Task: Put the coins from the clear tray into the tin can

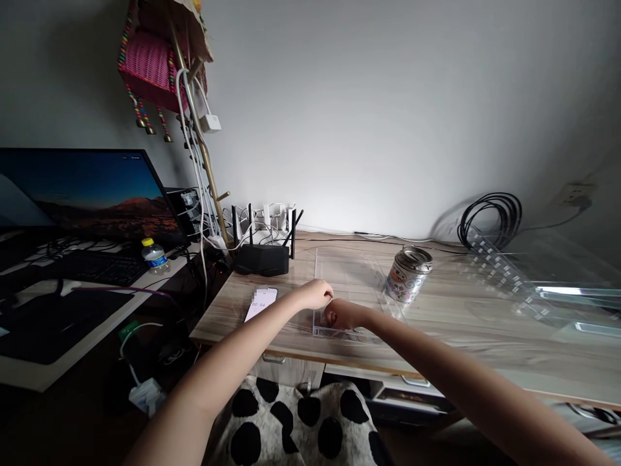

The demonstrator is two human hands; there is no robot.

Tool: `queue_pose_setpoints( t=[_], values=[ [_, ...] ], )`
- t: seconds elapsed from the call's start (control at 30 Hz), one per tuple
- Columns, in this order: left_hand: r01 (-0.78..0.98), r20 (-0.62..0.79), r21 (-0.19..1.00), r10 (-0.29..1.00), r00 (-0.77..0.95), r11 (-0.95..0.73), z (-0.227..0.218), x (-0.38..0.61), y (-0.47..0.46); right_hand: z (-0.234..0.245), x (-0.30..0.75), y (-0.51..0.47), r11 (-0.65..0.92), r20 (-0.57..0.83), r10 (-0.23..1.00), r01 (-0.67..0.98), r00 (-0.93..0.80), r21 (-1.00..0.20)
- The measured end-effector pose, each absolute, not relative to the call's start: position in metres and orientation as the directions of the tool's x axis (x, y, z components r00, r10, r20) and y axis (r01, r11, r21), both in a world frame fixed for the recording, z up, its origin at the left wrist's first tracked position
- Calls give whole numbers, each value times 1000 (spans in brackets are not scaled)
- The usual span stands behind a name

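Observation:
A clear plastic tray or panel [356,272] with raised edges lies on the wood-grain desk in front of me. Above its left side is my left hand [317,294], closed with the fingertips bent down. My right hand [343,315] is curled shut just to the right and nearer to me, low over the tray's front left corner. The two hands are almost touching. Whatever the fingers hold, if anything, is hidden or too small to make out. A printed metal tin [407,277] with a slotted lid stands upright beside the tray's right edge.
To the left lies a phone [261,304] showing a timer, with a black router [264,259] behind it. Clear plastic panels [509,275] and a coiled black cable [490,217] occupy the right. A monitor [97,194] and a bottle [155,257] stand on the left desk.

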State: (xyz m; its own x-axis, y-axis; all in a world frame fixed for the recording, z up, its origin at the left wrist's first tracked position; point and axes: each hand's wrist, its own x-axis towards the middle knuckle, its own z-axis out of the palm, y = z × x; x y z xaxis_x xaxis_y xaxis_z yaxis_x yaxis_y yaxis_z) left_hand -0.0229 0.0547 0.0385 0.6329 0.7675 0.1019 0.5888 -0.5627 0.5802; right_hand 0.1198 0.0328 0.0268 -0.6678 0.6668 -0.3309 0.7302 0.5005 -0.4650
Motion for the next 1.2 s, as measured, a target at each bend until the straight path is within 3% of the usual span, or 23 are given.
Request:
queue_pose_setpoints(
  t=[0.13, 0.23, 0.3, 0.43, 0.53, 0.67, 0.8, 0.9, 0.93, 0.97, 1.03, 1.07, 1.13, 1.2],
  values=[
    [614, 16, 583, 763, 646, -532, 38, -20, 47, 28, 128, 34, 412, -411, 647, 748, -642, -520],
    [654, -104, 554, 737, 668, -515, 35, -13, 48, 29, 140, 32, 364, -394, 682, 753, -616, -548],
    [684, -157, 544, 742, 652, -486, 29, -4, 51, 32, 153, 31, 328, -334, 750, 760, -571, -561],
    [640, -112, 629, 763, 637, -442, 12, 17, 58, 44, 190, 26, 221, -139, 905, 723, -402, -655],
    [601, -125, 668, 729, 672, -439, 4, 24, 60, 53, 219, 21, 142, -96, 948, 674, -303, -725],
    [694, -277, 684, 801, 531, -223, 11, 22, 59, 61, 247, 9, 92, -98, 960, 625, -262, -775],
    [621, -399, 784, 772, 495, 7, 25, 20, 56, 71, 260, 0, 81, -72, 969, 582, -235, -809],
    [493, -370, 865, 784, 499, 94, 28, 31, 45, 80, 255, -2, 109, -33, 971, 561, -237, -820],
    [234, -335, 939, 820, 464, 251, 28, 39, 40, 82, 251, -1, 132, -17, 968, 561, -251, -817],
    [-60, -336, 916, 842, 421, 396, 26, 48, 34, 84, 245, 0, 157, -2, 963, 567, -270, -809],
    [-165, -350, 879, 840, 415, 448, 24, 67, 23, 85, 231, 3, 211, 11, 949, 608, -316, -766],
    [-215, -358, 852, 832, 424, 476, 23, 76, 20, 85, 225, 5, 238, 9, 940, 637, -341, -733],
    [-439, -420, 653, 778, 468, 617, 25, 89, 16, 85, 215, 7, 294, -1, 920, 691, -393, -660],
    [-525, -444, 534, 749, 493, 662, 29, 95, 18, 87, 213, 10, 340, 2, 906, 726, -422, -598]
  ],
)
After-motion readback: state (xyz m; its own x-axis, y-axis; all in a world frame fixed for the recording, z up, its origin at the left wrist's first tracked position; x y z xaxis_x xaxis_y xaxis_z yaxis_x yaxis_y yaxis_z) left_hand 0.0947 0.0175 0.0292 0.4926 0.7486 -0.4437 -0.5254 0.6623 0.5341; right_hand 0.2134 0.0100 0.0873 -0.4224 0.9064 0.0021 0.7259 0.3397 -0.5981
